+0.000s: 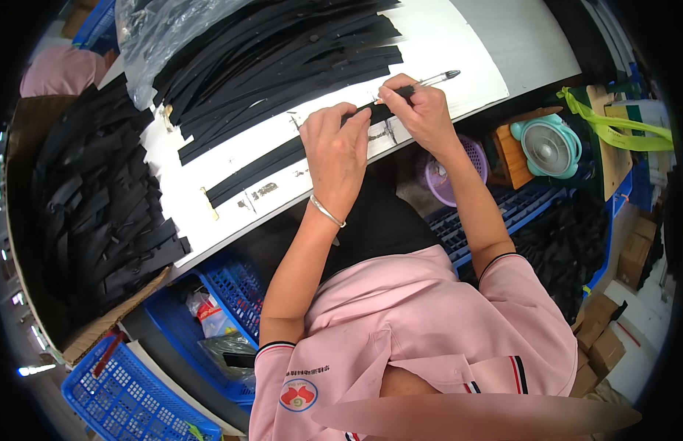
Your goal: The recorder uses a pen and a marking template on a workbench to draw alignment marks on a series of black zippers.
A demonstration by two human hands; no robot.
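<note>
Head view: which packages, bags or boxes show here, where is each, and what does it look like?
Clear plastic bag: top left of the table, crumpled, over black strips.
Cardboard boxes: lower right on the floor, brown, stacked.
Small red and white packet: inside the blue crate below the table edge.
Green bag: right side, bright strap handles.

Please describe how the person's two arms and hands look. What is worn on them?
Both forearms are bare. The left hand has a thin silver bangle at the wrist. The right hand wears no jewellery that shows. Short pink sleeves with dark trim at the cuff cover the upper arms.
</note>
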